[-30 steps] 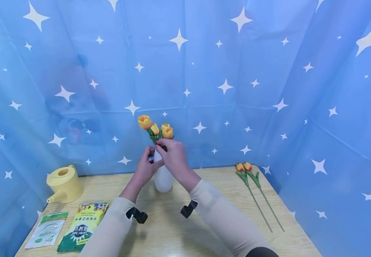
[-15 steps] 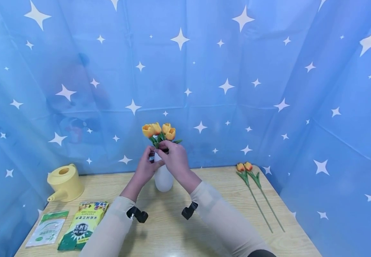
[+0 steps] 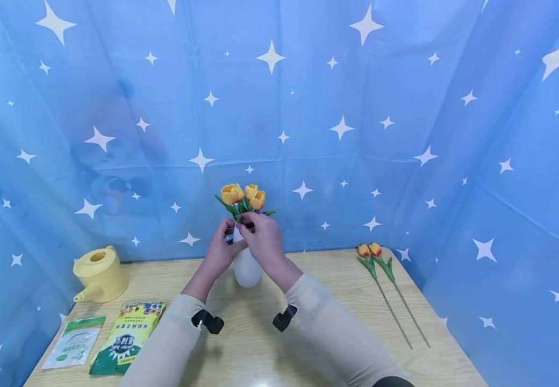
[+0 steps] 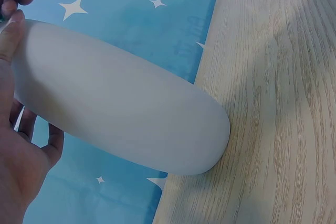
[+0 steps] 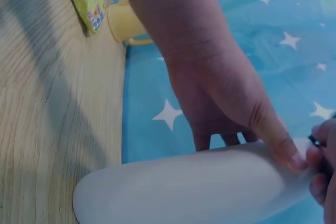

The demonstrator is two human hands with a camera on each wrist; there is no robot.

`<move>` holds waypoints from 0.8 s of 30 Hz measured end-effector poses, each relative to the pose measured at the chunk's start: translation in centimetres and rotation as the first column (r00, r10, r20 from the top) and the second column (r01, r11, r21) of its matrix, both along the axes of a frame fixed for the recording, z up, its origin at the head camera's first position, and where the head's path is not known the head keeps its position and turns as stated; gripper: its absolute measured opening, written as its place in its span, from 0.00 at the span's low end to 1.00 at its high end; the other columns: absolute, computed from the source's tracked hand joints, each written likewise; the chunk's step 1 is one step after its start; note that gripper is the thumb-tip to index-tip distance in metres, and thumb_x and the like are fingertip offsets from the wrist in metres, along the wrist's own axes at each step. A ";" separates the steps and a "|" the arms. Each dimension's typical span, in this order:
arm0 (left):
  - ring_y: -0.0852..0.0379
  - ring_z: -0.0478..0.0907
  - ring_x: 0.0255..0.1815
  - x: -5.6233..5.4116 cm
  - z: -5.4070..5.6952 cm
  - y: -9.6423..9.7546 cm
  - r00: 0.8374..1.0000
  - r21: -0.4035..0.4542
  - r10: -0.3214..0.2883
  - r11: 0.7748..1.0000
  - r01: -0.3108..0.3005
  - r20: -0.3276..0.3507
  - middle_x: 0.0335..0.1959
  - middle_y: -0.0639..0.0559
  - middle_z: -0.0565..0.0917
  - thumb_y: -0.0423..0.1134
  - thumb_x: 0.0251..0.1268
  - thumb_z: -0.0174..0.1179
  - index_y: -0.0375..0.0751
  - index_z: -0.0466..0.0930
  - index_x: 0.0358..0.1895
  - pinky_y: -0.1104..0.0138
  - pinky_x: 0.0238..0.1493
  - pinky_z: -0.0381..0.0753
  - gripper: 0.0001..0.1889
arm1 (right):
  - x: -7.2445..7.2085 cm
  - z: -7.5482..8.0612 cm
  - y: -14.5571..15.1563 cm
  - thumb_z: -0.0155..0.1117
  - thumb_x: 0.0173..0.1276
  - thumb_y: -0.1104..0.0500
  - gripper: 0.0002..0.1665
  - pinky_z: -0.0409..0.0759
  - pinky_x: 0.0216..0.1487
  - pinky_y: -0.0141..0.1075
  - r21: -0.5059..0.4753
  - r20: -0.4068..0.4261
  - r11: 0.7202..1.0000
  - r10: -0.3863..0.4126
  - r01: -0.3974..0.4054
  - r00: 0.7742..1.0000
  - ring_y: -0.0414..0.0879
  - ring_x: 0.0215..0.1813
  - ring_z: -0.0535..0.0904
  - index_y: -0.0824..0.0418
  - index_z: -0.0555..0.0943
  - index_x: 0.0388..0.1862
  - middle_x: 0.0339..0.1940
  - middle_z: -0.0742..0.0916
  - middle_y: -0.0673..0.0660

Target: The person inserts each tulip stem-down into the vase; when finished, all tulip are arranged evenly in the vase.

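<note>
A white vase [image 3: 248,273] stands upright on the table, with several yellow-orange tulips [image 3: 232,194] rising from its mouth. My left hand [image 3: 217,257] grips the vase's upper part; in the left wrist view its thumb lies along the white wall [image 4: 126,98]. At the mouth, my right hand [image 3: 268,244] pinches a green tulip stem between thumb and fingers. The right wrist view catches this hand [image 5: 326,166] only at the edge, with a bit of dark green stem by its fingertips. The stems inside the vase are hidden.
Two orange tulips [image 3: 375,249] lie on the table at the right. To the left stand a yellow watering can [image 3: 107,282], a green-and-yellow bag [image 3: 127,336] and a white-and-green packet [image 3: 73,344]. A blue star-patterned curtain [image 3: 303,134] hangs behind the table.
The leftmost tulip bloom has dropped lower and shifted right, closer to the other blooms. Both hands stay at the vase's top, almost unmoved.
</note>
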State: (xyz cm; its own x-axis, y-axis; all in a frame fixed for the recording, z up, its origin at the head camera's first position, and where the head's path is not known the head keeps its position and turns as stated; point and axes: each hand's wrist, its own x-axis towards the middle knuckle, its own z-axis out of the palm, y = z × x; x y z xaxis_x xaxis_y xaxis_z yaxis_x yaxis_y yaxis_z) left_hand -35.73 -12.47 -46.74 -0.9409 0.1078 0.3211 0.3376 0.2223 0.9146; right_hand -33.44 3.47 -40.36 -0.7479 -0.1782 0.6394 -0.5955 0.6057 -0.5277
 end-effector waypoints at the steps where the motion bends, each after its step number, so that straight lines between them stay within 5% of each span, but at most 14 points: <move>1: 0.42 0.73 0.71 0.0 0.0 0.0 1.000 0.001 0.002 1.000 -0.002 0.005 0.68 0.44 0.76 0.40 0.74 0.76 0.46 0.70 0.61 0.43 0.68 0.78 0.24 | 0.0 0.0 0.0 0.76 0.78 0.58 0.08 0.91 0.45 0.38 0.011 -0.014 1.000 -0.007 0.007 1.000 0.48 0.45 0.91 0.60 0.91 0.52 0.46 0.93 0.55; 9: 0.41 0.73 0.71 -0.2 -0.1 0.0 1.000 0.005 -0.009 1.000 0.009 0.000 0.67 0.44 0.76 0.41 0.75 0.76 0.47 0.70 0.61 0.42 0.68 0.78 0.24 | 0.3 0.3 0.0 0.75 0.79 0.57 0.08 0.90 0.47 0.44 0.111 -0.051 0.992 -0.055 0.061 0.997 0.50 0.46 0.91 0.59 0.90 0.51 0.45 0.93 0.56; 18: 0.41 0.72 0.72 -0.1 -0.1 -0.1 1.000 0.028 -0.020 0.999 0.020 0.006 0.67 0.44 0.75 0.43 0.74 0.77 0.46 0.68 0.58 0.41 0.69 0.77 0.24 | 0.4 0.3 0.0 0.77 0.77 0.56 0.13 0.88 0.40 0.38 -0.001 -0.017 0.999 -0.046 0.046 0.999 0.45 0.38 0.89 0.58 0.89 0.56 0.45 0.94 0.53; 24: 0.41 0.72 0.72 -0.1 0.0 -0.1 1.000 0.036 -0.016 0.999 0.016 0.020 0.67 0.43 0.76 0.43 0.73 0.77 0.46 0.70 0.59 0.41 0.69 0.77 0.25 | 0.6 0.1 0.0 0.77 0.77 0.57 0.08 0.88 0.42 0.41 0.039 -0.044 0.998 -0.052 0.054 0.998 0.47 0.40 0.90 0.58 0.91 0.50 0.44 0.93 0.54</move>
